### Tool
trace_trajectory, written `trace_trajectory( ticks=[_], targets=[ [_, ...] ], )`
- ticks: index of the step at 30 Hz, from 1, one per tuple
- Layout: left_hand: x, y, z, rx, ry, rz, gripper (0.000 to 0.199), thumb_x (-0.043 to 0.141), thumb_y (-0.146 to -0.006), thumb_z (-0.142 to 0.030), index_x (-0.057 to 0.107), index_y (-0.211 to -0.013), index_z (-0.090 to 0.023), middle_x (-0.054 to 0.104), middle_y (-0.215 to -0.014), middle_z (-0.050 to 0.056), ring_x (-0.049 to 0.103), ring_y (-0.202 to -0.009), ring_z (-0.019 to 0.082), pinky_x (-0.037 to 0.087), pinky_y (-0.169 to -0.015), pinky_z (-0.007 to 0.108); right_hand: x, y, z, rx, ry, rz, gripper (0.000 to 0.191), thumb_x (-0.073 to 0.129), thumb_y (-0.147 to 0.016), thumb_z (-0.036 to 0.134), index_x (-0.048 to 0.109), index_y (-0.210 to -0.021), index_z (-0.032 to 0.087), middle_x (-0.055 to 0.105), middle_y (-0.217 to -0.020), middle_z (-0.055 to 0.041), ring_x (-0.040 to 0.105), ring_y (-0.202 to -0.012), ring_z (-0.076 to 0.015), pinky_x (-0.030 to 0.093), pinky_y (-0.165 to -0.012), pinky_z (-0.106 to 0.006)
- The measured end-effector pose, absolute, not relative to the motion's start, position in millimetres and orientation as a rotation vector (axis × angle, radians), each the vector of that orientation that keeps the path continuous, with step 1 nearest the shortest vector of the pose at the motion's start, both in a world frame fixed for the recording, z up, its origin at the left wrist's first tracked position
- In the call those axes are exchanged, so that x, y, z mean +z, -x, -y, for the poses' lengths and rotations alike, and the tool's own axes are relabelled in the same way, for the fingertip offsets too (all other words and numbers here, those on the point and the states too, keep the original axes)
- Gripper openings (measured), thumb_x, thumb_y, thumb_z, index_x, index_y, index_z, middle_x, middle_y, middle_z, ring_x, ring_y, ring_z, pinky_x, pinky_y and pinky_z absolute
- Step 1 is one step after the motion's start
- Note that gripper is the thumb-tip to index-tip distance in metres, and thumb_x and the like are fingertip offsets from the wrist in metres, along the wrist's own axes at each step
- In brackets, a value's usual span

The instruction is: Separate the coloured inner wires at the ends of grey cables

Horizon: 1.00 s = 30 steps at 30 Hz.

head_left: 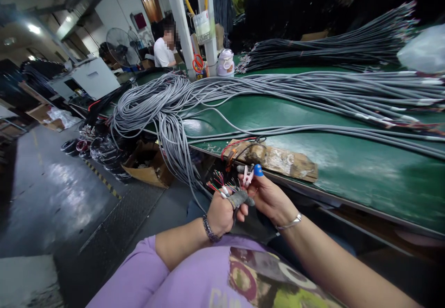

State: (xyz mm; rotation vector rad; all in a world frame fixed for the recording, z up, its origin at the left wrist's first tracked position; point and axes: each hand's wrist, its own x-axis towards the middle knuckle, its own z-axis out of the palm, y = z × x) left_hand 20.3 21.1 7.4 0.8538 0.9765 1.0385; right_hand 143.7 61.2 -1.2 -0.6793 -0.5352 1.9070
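Note:
My left hand (222,211) is closed round the ends of several grey cables, from which thin coloured wires (218,181) fan out. Grey covering wraps some of its fingers. Close against it, my right hand (269,199) pinches a small pale pink clip-like piece (247,176) beside the wire ends; its exact kind is unclear. A blue wrap (257,170) covers my right thumb tip. Both hands are in front of the table edge. To their left, a bundle of grey cables (175,143) hangs over that edge.
Grey cables (278,85) run along the green table (347,164), with black cables (323,48) behind. A worn wooden board (288,162) lies at the near edge. A cardboard box (148,164) stands on the floor. Another person (164,50) sits beyond the white post (179,20).

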Motion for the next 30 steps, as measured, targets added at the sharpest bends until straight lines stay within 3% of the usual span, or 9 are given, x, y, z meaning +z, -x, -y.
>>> trace_trajectory(
  ticks=[7, 11, 18, 26, 30],
  targets=[
    [5.0, -20.5, -19.4, 0.997, -0.861, -1.013, 0.043, 0.071, -0.064, -0.052, 0.061, -0.062, -0.010, 0.052, -0.042, -0.001, 0.040, -0.029, 0.006, 0.025, -0.030, 0.019, -4.8, -141.1, -59.4, 1.946, 0.721, 0.344, 0.039, 0.070, -0.069, 0.059, 0.067, -0.071, 0.020, 0.068, -0.069, -0.0026, 0.056, -0.051, -0.0131, 0.050, -0.049, -0.026],
    [2.2, -15.1, -12.2, 0.977, -0.887, -1.023, 0.045, 0.070, -0.065, -0.054, 0.061, -0.062, -0.010, 0.053, -0.044, -0.001, 0.040, -0.030, 0.006, 0.025, -0.031, 0.020, -5.3, -144.7, -57.3, 1.947, 0.660, 0.389, 0.045, 0.064, -0.071, 0.064, 0.069, -0.078, 0.020, 0.069, -0.077, -0.0039, 0.058, -0.058, -0.0128, 0.050, -0.054, -0.025],
    [6.1, -15.2, -10.4, 1.078, -0.853, -1.070, 0.044, 0.068, -0.067, -0.055, 0.060, -0.065, -0.012, 0.054, -0.045, -0.001, 0.041, -0.032, 0.006, 0.027, -0.032, 0.019, -0.7, -145.9, -56.7, 1.839, 0.718, 0.514, 0.028, 0.071, -0.074, 0.046, 0.070, -0.083, 0.020, 0.066, -0.073, -0.0015, 0.054, -0.057, -0.0112, 0.048, -0.053, -0.023],
    [7.0, -21.7, -16.2, 1.076, -0.861, -1.064, 0.044, 0.068, -0.068, -0.054, 0.061, -0.064, -0.011, 0.053, -0.045, 0.000, 0.041, -0.032, 0.006, 0.027, -0.033, 0.019, -17.0, -139.4, -57.8, 1.590, 0.838, 0.697, 0.045, 0.061, -0.073, 0.066, 0.071, -0.077, 0.022, 0.065, -0.065, -0.0024, 0.053, -0.056, -0.0148, 0.044, -0.052, -0.028],
    [2.4, -21.7, -17.3, 1.067, -0.860, -1.072, 0.044, 0.067, -0.069, -0.054, 0.061, -0.065, -0.011, 0.054, -0.045, -0.001, 0.041, -0.031, 0.005, 0.027, -0.032, 0.019, -15.2, -138.3, -61.0, 1.773, 0.777, 0.573, 0.048, 0.064, -0.069, 0.066, 0.070, -0.076, 0.020, 0.065, -0.063, -0.0032, 0.053, -0.051, -0.0151, 0.044, -0.049, -0.029]
  ],
)
